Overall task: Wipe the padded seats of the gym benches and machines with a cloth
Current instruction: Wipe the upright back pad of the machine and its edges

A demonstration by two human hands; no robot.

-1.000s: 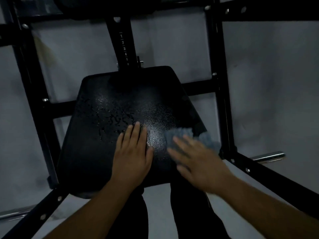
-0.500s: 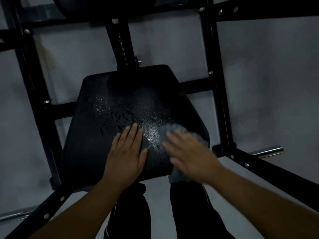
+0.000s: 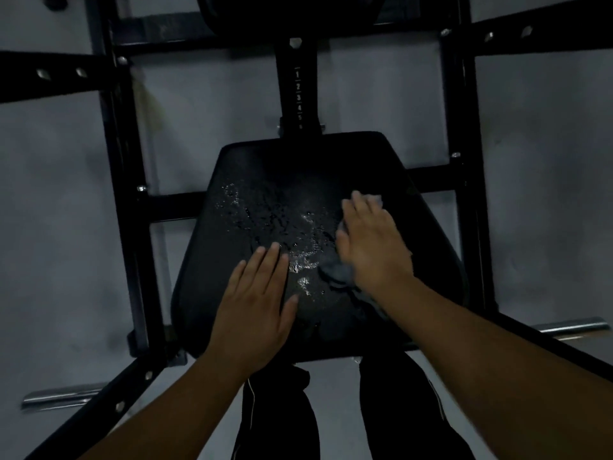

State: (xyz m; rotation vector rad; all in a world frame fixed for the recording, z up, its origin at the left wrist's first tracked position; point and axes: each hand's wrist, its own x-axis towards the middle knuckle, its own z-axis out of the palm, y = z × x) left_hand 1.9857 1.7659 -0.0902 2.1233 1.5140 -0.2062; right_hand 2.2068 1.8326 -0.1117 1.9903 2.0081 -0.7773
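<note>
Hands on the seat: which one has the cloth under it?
The right hand, pressing flat on the grey cloth; the left hand rests directly on the black padded seat, with no cloth.

I see the seat pad (image 3: 212,287) as black w/ glinting whitish wet speckles mid-surface. Cloth (image 3: 338,272) is grey-blue. Frame (image 3: 122,161) is black, its post (image 3: 298,94) has white digits. Floor (image 3: 49,227) is plain grey. Trousers (image 3: 282,413) are black w/ thin white stripe. Peg (image 3: 570,327) is silver.

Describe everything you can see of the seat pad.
The seat pad is black, widening toward its near edge, with rounded corners and grained, vinyl-like upholstery. Wet droplets glisten across its middle. The left hand rests flat on its near part; the right hand presses a grey cloth onto its right side.
</note>
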